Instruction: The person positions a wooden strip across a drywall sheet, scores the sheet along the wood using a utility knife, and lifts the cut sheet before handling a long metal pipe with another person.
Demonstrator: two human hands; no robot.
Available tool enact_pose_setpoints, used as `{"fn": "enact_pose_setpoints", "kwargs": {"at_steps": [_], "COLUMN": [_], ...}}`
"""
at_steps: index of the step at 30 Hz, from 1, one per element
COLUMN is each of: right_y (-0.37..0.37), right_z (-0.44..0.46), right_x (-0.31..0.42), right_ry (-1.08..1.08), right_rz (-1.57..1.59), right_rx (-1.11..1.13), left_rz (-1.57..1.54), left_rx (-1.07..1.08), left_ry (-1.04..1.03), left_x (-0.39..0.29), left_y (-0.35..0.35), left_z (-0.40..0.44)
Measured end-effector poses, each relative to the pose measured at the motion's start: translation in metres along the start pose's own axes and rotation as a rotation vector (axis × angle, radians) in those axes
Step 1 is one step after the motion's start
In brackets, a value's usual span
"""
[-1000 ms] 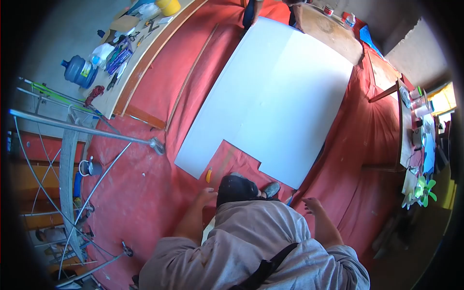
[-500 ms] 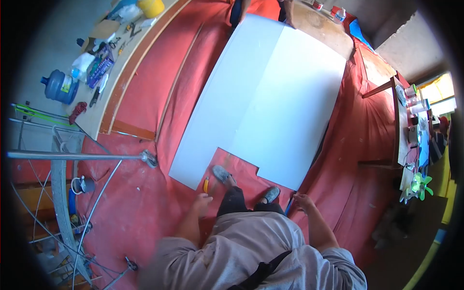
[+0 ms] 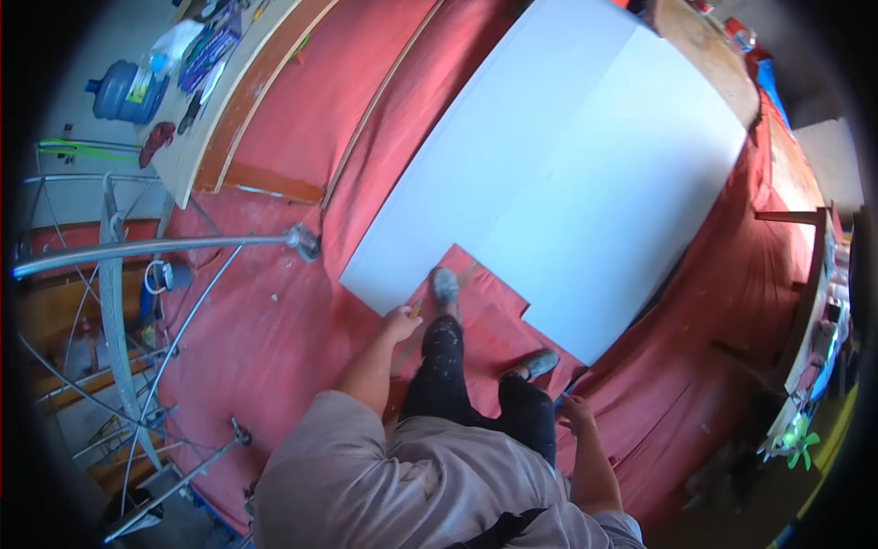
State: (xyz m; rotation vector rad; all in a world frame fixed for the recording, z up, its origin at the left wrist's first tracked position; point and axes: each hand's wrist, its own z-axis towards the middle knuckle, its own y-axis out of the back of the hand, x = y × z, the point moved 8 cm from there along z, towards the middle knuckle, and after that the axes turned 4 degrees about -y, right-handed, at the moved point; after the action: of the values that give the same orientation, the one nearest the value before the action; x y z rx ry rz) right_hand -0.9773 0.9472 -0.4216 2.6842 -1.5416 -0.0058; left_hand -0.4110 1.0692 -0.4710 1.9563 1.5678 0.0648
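My left hand (image 3: 401, 324) is closed beside my left leg, with a small yellow tool (image 3: 415, 312) at its fingertips; it looks like a utility knife, mostly covered by the hand. A large white panel (image 3: 558, 174) lies ahead on red sheeting, with a rectangular notch in its near edge. My left shoe (image 3: 445, 285) stands inside that notch, and my right shoe (image 3: 540, 363) is close to the panel's near right corner. My right hand (image 3: 576, 412) hangs low beside my right leg, fingers loosely bent and apart. Near its fingertips is a narrow blue item (image 3: 560, 400), partly hidden.
Red sheeting (image 3: 265, 302) covers the floor. Metal frame tubing (image 3: 155, 247) stands at left, below a bench (image 3: 219, 119) with tools and a blue water jug (image 3: 128, 91). A table on its side (image 3: 805, 284) and a green fan (image 3: 801, 443) are at right.
The view has shifted, so the panel appears farther right and higher. The other person's hands at its far edge have left view. My left hand now covers more of the yellow tool.
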Motion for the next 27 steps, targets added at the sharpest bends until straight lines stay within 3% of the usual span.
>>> {"fn": "enact_pose_setpoints", "kwargs": {"at_steps": [3,6,7,9,11,12,13,14,16,19,21,22,24,27], "right_y": [-0.018,-0.066,-0.085,-0.111,-0.124,-0.137,-0.142,-0.140,-0.157,-0.181,-0.214,-0.220,-0.257,-0.322], "right_z": [-0.029,-0.045,-0.044,-0.039,-0.034,-0.047,-0.063,-0.071,-0.082,-0.095,-0.122,-0.120,-0.163,-0.148], "right_x": [-0.023,-0.016,-0.004,0.027,0.068,0.094,0.137,0.168,0.195,0.216,0.218,0.212,0.208,0.165], "right_ry": [-0.141,-0.135,-0.084,0.036,0.275,0.384,0.503,0.488,0.412,0.505,0.501,0.571,0.486,0.376], "right_rz": [0.058,0.023,-0.004,-0.044,-0.229,-0.275,-0.331,-0.228,-0.010,-0.113,-0.067,-0.234,-0.180,-0.008], "right_rx": [-0.178,-0.089,-0.034,0.051,-0.030,-0.080,-0.137,-0.139,-0.094,-0.218,-0.134,-0.349,-0.316,-0.522], "left_rz": [0.056,0.209,0.280,-0.003,-0.164,-0.288,-0.194,-0.101,-0.217,-0.183,-0.055,-0.054,0.017,0.107], "left_rx": [0.098,0.227,0.269,0.049,0.004,0.063,0.057,0.041,-0.045,-0.021,0.027,0.054,0.108,0.153], "left_ry": [0.046,-0.022,-0.066,-0.145,-0.051,0.076,0.075,0.080,0.068,0.042,0.020,0.025,0.021,-0.039], "left_x": [0.020,0.019,0.011,0.086,0.096,0.075,0.069,0.071,0.042,0.017,-0.014,-0.036,-0.050,-0.080], "left_y": [0.019,0.071,0.099,0.127,0.190,0.220,0.242,0.268,0.302,0.336,0.356,0.370,0.390,0.408], "left_z": [0.003,-0.013,-0.019,0.029,0.018,-0.014,-0.011,-0.003,0.000,0.015,0.035,0.043,0.101,0.222]}}
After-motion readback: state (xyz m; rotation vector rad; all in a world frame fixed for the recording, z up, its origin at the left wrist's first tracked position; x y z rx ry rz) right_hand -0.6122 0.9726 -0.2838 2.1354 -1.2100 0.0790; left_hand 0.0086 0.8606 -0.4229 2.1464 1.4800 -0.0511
